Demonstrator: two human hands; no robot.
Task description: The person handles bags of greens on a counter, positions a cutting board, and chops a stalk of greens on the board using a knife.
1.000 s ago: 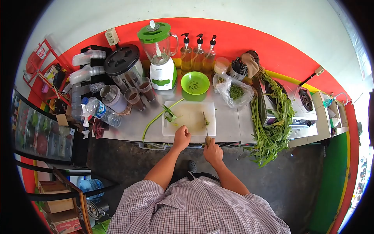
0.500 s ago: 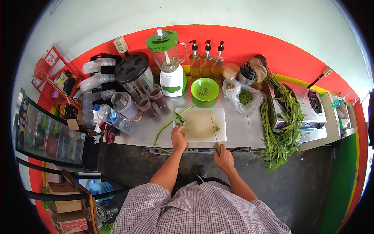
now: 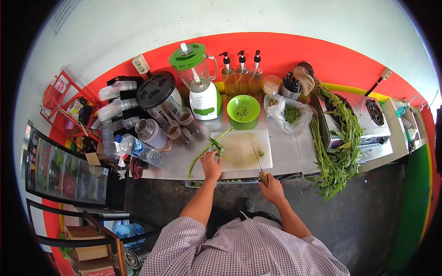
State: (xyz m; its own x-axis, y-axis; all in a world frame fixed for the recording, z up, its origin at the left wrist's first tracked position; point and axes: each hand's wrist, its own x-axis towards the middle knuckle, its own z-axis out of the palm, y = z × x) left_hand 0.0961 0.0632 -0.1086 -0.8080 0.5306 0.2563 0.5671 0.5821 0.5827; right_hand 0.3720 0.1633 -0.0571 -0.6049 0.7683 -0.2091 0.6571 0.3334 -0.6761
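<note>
My right hand [image 3: 273,188] is closed around the handle of a knife [image 3: 256,157], whose blade lies over the right side of a white cutting board [image 3: 244,138]. Small green leaf bits [image 3: 261,153] rest beside the blade. At the board's left edge is my left hand [image 3: 212,166], fingers bent and apart, with the fingertips at some green leaves [image 3: 216,146]. A long green stalk [image 3: 198,158] runs slantwise past those fingers, partly off the board. Behind the board stands a green bowl [image 3: 242,103] with cut green pieces inside.
A blender [image 3: 202,99], pump bottles [image 3: 241,76] and a plastic bag of greens [image 3: 294,115] line the back. Long leafy stems [image 3: 338,138] hang over the stove [image 3: 368,124] and counter edge. Brown-filled glasses [image 3: 175,133] and a water bottle [image 3: 142,149] stand left.
The view has shifted slightly, so the counter appears a little lower and farther right. My left hand has moved slightly left relative to the board. The knife stays in my right hand.
</note>
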